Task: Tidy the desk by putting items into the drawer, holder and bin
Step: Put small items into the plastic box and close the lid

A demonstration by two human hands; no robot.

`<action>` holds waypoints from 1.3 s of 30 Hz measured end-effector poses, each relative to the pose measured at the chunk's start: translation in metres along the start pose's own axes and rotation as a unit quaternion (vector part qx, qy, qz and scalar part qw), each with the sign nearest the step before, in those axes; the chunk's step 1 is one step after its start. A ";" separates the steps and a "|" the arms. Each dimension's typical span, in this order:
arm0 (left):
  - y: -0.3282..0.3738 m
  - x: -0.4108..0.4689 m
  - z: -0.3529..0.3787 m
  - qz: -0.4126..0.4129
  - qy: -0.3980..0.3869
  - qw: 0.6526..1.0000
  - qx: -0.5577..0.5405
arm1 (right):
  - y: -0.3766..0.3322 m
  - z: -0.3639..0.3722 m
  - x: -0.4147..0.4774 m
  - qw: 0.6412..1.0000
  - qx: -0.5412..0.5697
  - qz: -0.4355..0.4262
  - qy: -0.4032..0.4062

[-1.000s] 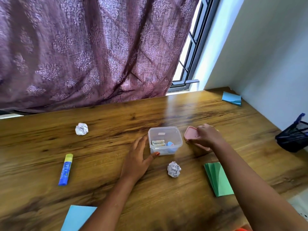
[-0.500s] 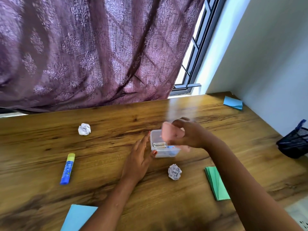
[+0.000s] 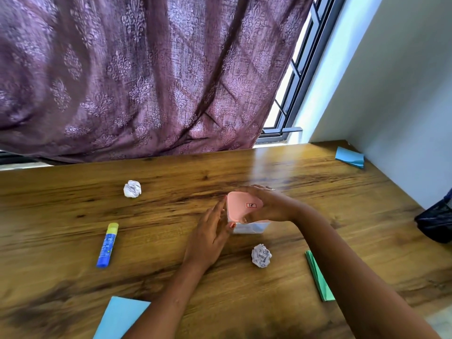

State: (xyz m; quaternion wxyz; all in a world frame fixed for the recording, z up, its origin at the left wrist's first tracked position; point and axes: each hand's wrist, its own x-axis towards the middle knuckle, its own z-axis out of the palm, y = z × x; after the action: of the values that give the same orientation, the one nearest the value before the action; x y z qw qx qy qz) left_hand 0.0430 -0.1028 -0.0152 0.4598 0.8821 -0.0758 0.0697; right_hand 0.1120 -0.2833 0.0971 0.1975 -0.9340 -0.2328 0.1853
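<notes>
I've swung the pink lid [image 3: 241, 207] onto the clear box [image 3: 253, 228]. My right hand [image 3: 271, 207] grips it, and my left hand [image 3: 210, 232] steadies the box's left side with straight fingers.

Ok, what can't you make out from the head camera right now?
Head view only:
- Clear box contents: hidden by the pink lid and right hand.
- Whether the lid is seated: left hand and right hand cover its edges.
- Black mesh holder: blurred, cut off by right edge.
- Green paper: partly behind the right forearm.
- Drawer and bin: out of frame.
</notes>
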 end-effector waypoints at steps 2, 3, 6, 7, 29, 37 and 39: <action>0.000 0.000 -0.001 0.002 -0.003 1.000 -0.006 | -0.001 -0.001 0.001 1.000 0.001 0.006 -0.013; 0.000 0.000 -0.001 0.005 -0.002 1.000 -0.012 | -0.001 -0.001 0.003 1.000 0.002 0.005 -0.020; 0.000 0.003 -0.001 -0.004 0.004 0.998 -0.058 | -0.002 -0.003 0.006 0.999 0.004 0.005 -0.039; 0.002 0.005 -0.002 -0.023 0.011 0.995 -0.100 | -0.002 -0.004 0.006 0.999 0.002 0.006 -0.045; 0.052 0.058 0.006 -0.194 0.120 0.973 -0.045 | 0.012 0.041 0.018 0.975 -0.031 0.082 0.206; 0.051 0.058 0.008 -0.176 0.151 0.970 -0.078 | 0.020 0.050 0.021 0.897 0.286 0.159 0.296; 0.049 0.058 0.010 -0.179 0.155 0.968 -0.087 | 0.020 0.050 0.020 0.872 0.353 0.173 0.293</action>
State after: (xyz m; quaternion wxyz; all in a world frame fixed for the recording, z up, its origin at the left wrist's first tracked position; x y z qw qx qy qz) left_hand 0.0908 -0.1430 0.0296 0.5457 0.8165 0.1497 0.1149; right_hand 0.1132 -0.2754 0.0400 0.5377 -0.8391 0.0821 0.0040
